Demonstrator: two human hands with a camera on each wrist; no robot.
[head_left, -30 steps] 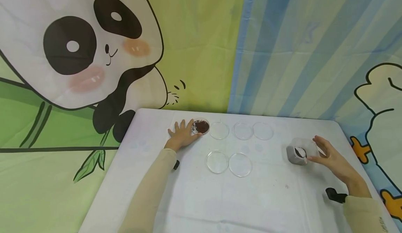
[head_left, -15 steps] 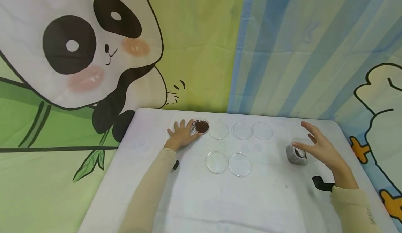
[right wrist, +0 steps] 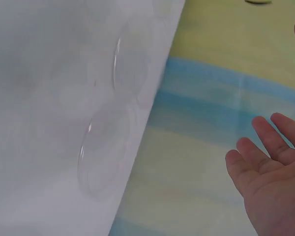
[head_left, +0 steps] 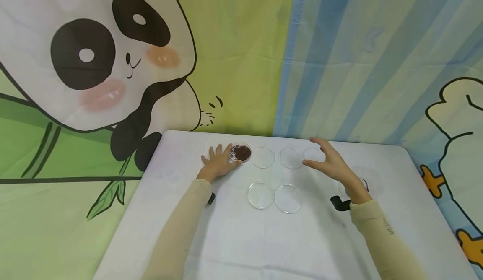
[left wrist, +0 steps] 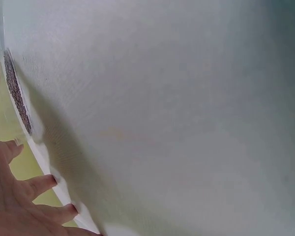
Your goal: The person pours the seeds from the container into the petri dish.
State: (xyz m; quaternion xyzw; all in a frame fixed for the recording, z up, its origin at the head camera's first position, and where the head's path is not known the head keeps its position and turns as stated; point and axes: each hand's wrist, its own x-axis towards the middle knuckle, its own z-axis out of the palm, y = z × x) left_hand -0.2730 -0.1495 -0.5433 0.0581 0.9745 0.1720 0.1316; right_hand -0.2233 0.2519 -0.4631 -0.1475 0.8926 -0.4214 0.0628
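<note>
In the head view, my left hand (head_left: 218,162) is at the back left of the table, fingers spread. Its thumb and index finger hold a round clear petri dish of dark brown granules (head_left: 241,152) between them; white flecks show at its left side. The left wrist view catches that dish's granules (left wrist: 15,91) edge-on, beside the left hand (left wrist: 19,196). My right hand (head_left: 331,162), with nothing in it, hovers over the back right, thumb and fingers apart. It partly covers a clear dish (head_left: 313,154). Its loose fingers also show in the right wrist view.
More clear dishes stand in the back row, one (head_left: 263,157) beside the granules and another (head_left: 291,158) further right. Two clear dishes (head_left: 260,195) lie nearer the front. A small container (head_left: 364,183) is mostly hidden behind my right wrist. A printed curtain (head_left: 241,62) hangs behind the table.
My right hand has let go of the small container at the right and moved left, over the back row of dishes. My left hand stays at the dish of granules.
</note>
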